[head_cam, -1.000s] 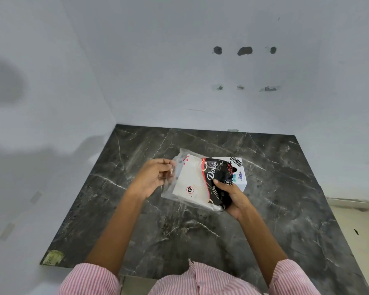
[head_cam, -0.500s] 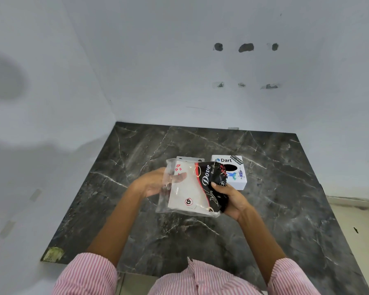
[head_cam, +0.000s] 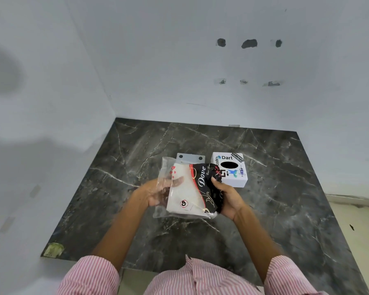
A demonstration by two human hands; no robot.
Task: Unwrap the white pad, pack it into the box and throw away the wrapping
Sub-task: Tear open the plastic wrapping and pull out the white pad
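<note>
Holding wrapped pad (head_cam: pixel 184 191) in both hands, box (head_cam: pixel 230 169) just behind; marble counter (head_cam: pixel 285 188)

Both bare forearms reach forward from striped sleeves. The left hand (head_cam: pixel 156 194) has fingers (head_cam: pixel 176 181) slid inside the clear wrapping (head_cam: pixel 164 167) (seen through it); the right hand (head_cam: pixel 228 196) grips the wrapping's right edge.

A white pad (head_cam: pixel 184 193) in a clear wrapping (head_cam: pixel 164 167) was held above a dark marble counter (head_cam: pixel 285 209). The wrapping's left side was gripped by the left hand (head_cam: pixel 156 193), its black end by the right hand (head_cam: pixel 228 198). A white box (head_cam: pixel 230 169) was seen just beyond.
</note>
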